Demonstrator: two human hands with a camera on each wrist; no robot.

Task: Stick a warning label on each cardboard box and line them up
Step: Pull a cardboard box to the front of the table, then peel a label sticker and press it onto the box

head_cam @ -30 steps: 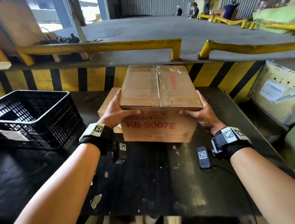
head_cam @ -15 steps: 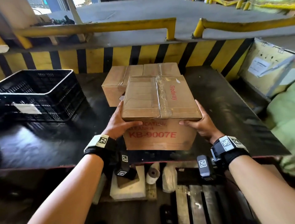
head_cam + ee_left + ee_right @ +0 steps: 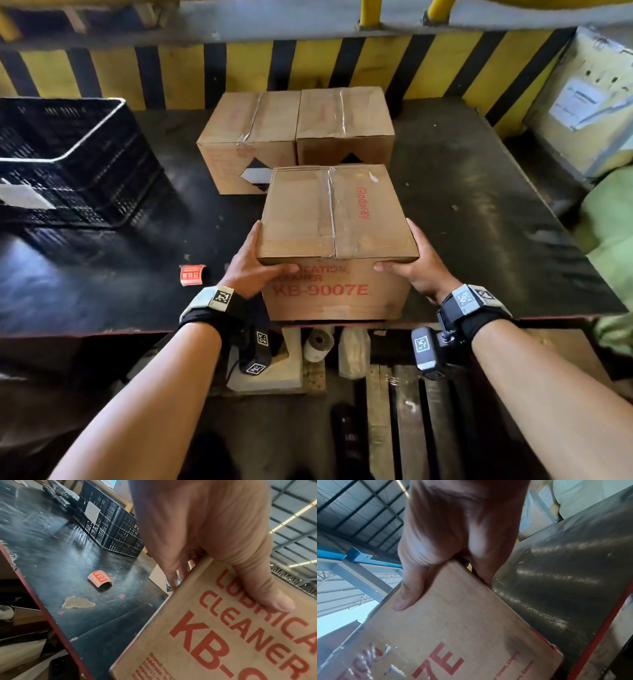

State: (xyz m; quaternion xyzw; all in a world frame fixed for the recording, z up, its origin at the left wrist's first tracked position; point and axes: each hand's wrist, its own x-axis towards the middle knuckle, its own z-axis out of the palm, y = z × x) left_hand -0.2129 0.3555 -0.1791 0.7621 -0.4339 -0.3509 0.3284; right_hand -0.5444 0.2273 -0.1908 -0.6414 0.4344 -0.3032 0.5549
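A taped cardboard box (image 3: 335, 240) printed "KB-9007E" in red sits at the near edge of the dark table (image 3: 479, 222). My left hand (image 3: 251, 267) grips its left side, thumb on the printed front (image 3: 267, 595). My right hand (image 3: 416, 263) grips the right side, thumb on the front (image 3: 407, 595). Behind it, two more boxes stand side by side: the left one (image 3: 246, 137) and the right one (image 3: 346, 123), each with a black-and-white diamond label on its front. A curled red label strip (image 3: 191, 274) (image 3: 100, 578) lies on the table left of my left hand.
A black plastic crate (image 3: 68, 161) stands at the table's left. A yellow-and-black striped barrier (image 3: 239, 68) runs behind. A large pale carton (image 3: 585, 102) leans at the right. Paper scraps (image 3: 77, 602) litter the table. Below the table's front edge are rolls and a wooden pallet (image 3: 394, 394).
The held box has come down and toward me, to the table's near edge. My view has tilted down, so both boxes behind it and the red label strip now show.
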